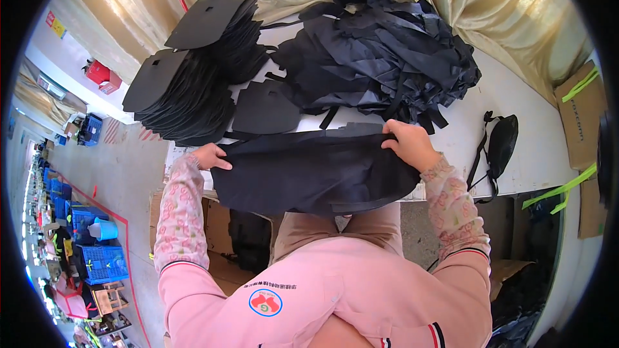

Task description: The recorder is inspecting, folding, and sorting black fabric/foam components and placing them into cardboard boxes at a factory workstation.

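Observation:
A wide piece of black fabric [309, 171] is stretched between my hands, its lower part hanging over the table's near edge. My left hand [211, 156] pinches its left end, thumb on top. At the upper right corner, my right hand [411, 145] grips it with bent fingers. Just beyond the fabric lies a single flat black panel [266, 108] with a small slot. Two stacks of similar black panels, a nearer stack [174, 93] and a farther stack [216, 26], rise at the far left. A large heap of black fabric pieces [367, 51] with straps spreads behind.
On the right of the white table [516, 109] lies a black pouch with a strap [501, 148]. Cardboard boxes [583, 116] with yellow-green strips stand beyond it. Pale curtains [503, 13] hang behind. Blue crates [104, 263] sit on the floor at left.

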### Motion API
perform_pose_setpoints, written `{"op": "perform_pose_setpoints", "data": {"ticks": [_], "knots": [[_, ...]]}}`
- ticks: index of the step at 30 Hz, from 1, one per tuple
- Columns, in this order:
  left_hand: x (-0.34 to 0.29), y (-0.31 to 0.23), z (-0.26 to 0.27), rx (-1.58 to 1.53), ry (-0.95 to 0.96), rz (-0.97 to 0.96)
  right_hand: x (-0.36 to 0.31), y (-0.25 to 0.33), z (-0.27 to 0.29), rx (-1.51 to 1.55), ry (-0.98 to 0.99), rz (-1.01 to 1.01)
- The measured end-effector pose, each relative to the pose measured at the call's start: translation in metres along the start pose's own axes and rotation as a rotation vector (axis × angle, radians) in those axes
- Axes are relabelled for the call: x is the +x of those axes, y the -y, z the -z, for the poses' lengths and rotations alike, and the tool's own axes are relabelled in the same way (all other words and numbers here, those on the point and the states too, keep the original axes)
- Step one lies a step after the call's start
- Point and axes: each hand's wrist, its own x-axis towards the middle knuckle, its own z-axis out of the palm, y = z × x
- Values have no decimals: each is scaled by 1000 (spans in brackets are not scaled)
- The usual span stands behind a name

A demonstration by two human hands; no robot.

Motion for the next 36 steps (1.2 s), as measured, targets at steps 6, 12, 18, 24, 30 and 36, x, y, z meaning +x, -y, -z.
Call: {"op": "perform_pose_setpoints", "data": {"ticks": [6, 12, 18, 24, 30, 36], "knots": [[44, 16, -4, 126, -67, 77, -16, 39, -25, -325, -48, 386], [53, 34, 4, -42, -62, 259, -39, 31, -65, -226, 95, 349], [2, -28, 28, -230, -160, 53, -21, 51, -42, -236, 139, 363], [-48, -196, -20, -222, -286, -498, 43, 148, -29, 1177, 151, 90], [19, -164, 3, -139, -811, -502, 65, 141, -57, 1185, 121, 0], [108, -34, -44, 510, -565, -214, 52, 133, -54, 1108, 105, -35]]}}
